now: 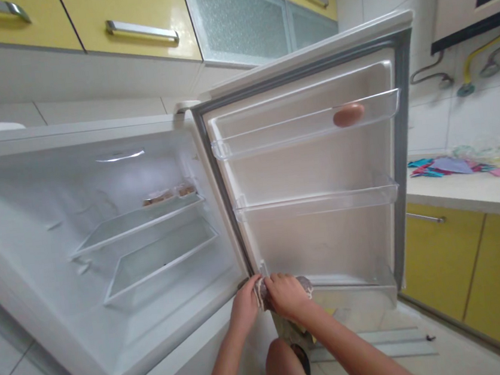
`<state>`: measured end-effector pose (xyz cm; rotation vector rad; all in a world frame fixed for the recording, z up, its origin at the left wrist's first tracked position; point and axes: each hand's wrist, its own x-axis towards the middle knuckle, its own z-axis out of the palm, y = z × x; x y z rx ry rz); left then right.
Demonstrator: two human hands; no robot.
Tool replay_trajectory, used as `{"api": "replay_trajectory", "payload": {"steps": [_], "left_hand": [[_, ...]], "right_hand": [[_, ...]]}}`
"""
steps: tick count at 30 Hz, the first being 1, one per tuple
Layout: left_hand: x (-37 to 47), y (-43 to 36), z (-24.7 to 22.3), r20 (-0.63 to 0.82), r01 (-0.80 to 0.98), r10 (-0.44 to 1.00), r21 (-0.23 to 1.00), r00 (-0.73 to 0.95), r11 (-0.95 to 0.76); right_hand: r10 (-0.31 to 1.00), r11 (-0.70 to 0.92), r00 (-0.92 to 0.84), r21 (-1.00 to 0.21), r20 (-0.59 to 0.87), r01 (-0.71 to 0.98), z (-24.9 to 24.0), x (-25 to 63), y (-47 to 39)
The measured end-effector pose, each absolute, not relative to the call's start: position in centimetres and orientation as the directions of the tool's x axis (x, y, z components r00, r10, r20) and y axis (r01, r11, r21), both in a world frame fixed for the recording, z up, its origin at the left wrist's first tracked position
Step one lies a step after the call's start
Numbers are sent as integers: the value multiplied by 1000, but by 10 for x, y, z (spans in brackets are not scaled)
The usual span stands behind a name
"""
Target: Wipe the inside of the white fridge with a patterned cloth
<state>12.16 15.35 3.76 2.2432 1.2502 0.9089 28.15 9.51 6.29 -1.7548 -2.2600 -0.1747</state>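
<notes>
Both of my hands are at the lower hinge side of an open refrigerator (177, 307), beside the bottom of its door (311, 168). A bunched grey-purple cloth (305, 285) with a pale edge is between them. My right hand (288, 293) is closed over the cloth's middle, which hides part of it. My left hand (246, 301) grips the cloth's left end. A brown egg (349, 115) rests in the top clear door rack (271, 135). Below that is another clear rack (319, 202).
Glass shelves (146, 223) cross the fridge interior, with small packages (158, 197) at the back of the upper one. Colourful cloths or bags (450, 166) lie on the right counter (481, 194). Pale strips or panels (371, 345) lie on the floor beneath the door.
</notes>
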Motion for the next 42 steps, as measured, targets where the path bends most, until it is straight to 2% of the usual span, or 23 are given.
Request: {"api": "replay_trajectory", "payload": {"steps": [9, 18, 21, 24, 27, 29, 31, 35, 38, 42], "left_hand": [[120, 150, 41, 303, 628, 827, 542, 474, -559], [131, 139, 46, 311, 692, 830, 458, 463, -558], [133, 139, 48, 319, 697, 822, 435, 472, -570], [135, 139, 46, 346, 678, 817, 456, 460, -576], [136, 139, 41, 376, 651, 822, 502, 428, -569], [137, 139, 38, 387, 638, 824, 522, 414, -566], [138, 140, 35, 391, 632, 824, 530, 411, -566], [140, 142, 29, 417, 619, 815, 532, 403, -578], [141, 143, 24, 425, 613, 817, 543, 389, -574], [142, 143, 23, 431, 622, 820, 539, 377, -569]], "right_hand": [[875, 314, -282, -20, 394, 949, 49, 331, 66], [879, 178, -144, -32, 455, 983, 27, 463, 7], [916, 142, -82, -128, 394, 982, 27, 498, -3], [953, 144, -47, -313, 298, 939, 32, 517, 3], [943, 124, 65, -524, 327, 843, 40, 524, 17], [922, 105, 133, -565, 364, 818, 46, 525, 29], [938, 66, 115, -492, 328, 868, 55, 520, 44], [992, 79, -45, -314, 116, 946, 69, 492, 85], [983, 181, -186, -281, 10, 942, 73, 456, 122], [949, 287, -310, -247, -57, 925, 75, 394, 163]]}}
